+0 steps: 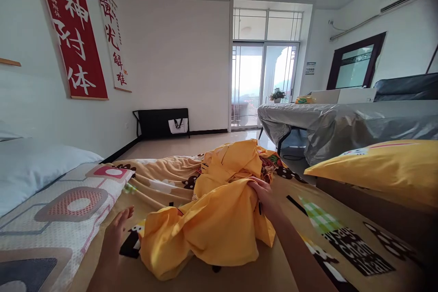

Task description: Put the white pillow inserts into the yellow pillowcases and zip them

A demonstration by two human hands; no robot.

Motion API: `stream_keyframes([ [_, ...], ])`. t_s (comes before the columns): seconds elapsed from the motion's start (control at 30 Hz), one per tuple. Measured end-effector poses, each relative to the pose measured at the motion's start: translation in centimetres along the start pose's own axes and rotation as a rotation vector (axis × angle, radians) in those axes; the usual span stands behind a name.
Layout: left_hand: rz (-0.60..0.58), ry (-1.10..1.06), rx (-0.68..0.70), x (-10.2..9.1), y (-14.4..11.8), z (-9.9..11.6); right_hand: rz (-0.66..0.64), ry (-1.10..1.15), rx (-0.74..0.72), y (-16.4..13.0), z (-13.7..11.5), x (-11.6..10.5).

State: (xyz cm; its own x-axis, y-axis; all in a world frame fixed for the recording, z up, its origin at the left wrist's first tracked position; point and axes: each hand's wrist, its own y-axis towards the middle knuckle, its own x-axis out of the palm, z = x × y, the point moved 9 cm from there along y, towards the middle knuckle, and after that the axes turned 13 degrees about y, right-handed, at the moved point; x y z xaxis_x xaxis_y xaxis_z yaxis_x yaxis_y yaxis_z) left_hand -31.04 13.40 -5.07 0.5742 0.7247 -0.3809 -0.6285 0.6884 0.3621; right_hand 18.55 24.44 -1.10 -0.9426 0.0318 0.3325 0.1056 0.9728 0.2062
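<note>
A crumpled yellow cloth (219, 223) lies in loose folds across the middle of the bed; whether it is a pillowcase or a larger cover I cannot tell. My right hand (263, 194) is closed on its upper right part, fingertips pinching a fold. To the left, apart from the cloth, my left hand (119, 224) hovers over the bed with fingers stretched out and nothing in them. Beneath everything is a tan printed bedspread (160, 180) with dark brown and green patterns. A bit of red patterned fabric (268, 169) shows behind the cloth.
On the left lie a patterned pillow (82, 187) and a white pillow (44, 164). A yellow pillow (383, 169) rests at the right edge. Beyond the bed stand a table under grey plastic (342, 118) and a black folded frame (157, 121) against the wall.
</note>
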Motion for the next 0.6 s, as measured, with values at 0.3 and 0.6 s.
stream_keyframes([
  [0.3, -0.335, 0.143, 0.233, 7.0, -3.0, 0.2, -0.054, -0.129, -0.017, -0.6, -0.8, 1.2],
  [0.6, 0.103, -0.152, -0.19, -0.1, -0.6, -3.8, -0.058, -0.347, -0.189, 0.0, -2.4, 0.6],
])
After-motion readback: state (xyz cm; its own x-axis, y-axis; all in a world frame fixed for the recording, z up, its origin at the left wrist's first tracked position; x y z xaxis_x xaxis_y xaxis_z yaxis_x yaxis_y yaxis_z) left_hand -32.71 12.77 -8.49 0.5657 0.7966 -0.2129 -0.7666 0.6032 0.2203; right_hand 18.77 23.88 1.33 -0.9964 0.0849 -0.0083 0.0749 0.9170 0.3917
